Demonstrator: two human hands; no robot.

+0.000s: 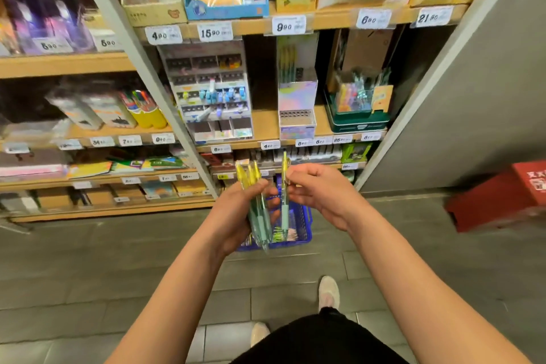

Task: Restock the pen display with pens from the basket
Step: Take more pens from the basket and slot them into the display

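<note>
Several pens (261, 226) sit in the left hand (236, 213), grip closed round them; the right hand (322, 195) pinches a single pen (284, 213) above the basket (308, 216). The loose bunch may slip while reaching the far display (297, 124).

I can't count pens (260, 227) in left hand (233, 216): blurred bundle, maybe 4. Basket (305, 223) mostly hidden behind left hand & pens. Bottom price tags (167, 178) too small to read. Red box (502, 198) cut off at rt edge.
</note>
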